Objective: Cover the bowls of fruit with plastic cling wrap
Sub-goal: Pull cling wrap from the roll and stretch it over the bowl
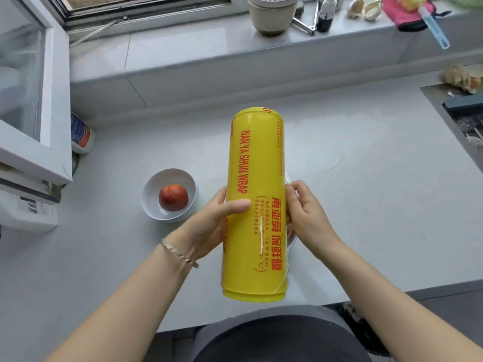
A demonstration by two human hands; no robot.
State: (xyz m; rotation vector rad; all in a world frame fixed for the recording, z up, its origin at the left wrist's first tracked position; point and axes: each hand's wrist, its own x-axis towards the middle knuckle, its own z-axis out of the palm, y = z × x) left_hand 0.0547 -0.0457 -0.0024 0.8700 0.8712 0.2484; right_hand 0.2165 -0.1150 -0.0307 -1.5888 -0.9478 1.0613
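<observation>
Step in hand looks like freeing the film's loose end: left grip [217, 220] is wrapped round the yellow cling wrap roll [256, 178], held lengthwise above the bench [366, 205], and right grip [305, 215] pinches the clear film edge [287, 180] on the roll's right side. Next move likely needs a sheet peeled off and carried to the white bowl [151, 189] with its red fruit [173, 197], uncovered on the bench left of the roll. A curved rim [293, 241] under the right grip may be a second bowl, but the roll mostly hides it, so can't tell.
</observation>
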